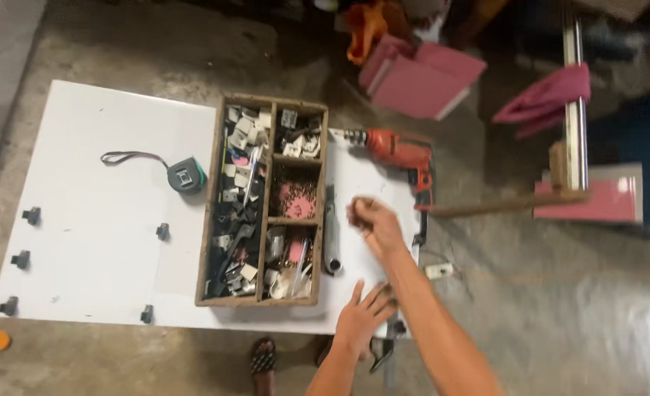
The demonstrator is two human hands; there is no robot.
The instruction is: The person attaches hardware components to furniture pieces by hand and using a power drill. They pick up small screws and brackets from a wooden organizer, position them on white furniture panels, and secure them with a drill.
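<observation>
Right hand (372, 224) closed into a loose fist above the white tabletop (97, 220), just right of the wooden tray (264, 199); blurred, so impossible to tell whether anything small sits inside the fist. Left hand (361, 317) spread flat, fingers apart, pressed on the tabletop near its front edge, below the right hand and holding nothing.

Grey metal tool (331, 238) lying lengthwise on the tabletop between the tray's right wall and the right hand, just beside both. Orange power drill (398, 152) resting on the tabletop's far right corner, bit pointing left toward the tray, well above the fist.

Tray divided into a long left compartment and three smaller right ones, filled with mixed black, white and grey fittings; middle right compartment packed with small brownish screws over something pink.

Tape measure (185, 176) to the left of the tray, its black strap trailing leftward. Small black brackets (31, 215) fixed along the tabletop's left edge and near the tray.

On the concrete floor: pink boards (420, 81) beyond the drill, sandalled foot (263, 359) at the tabletop's front edge.
</observation>
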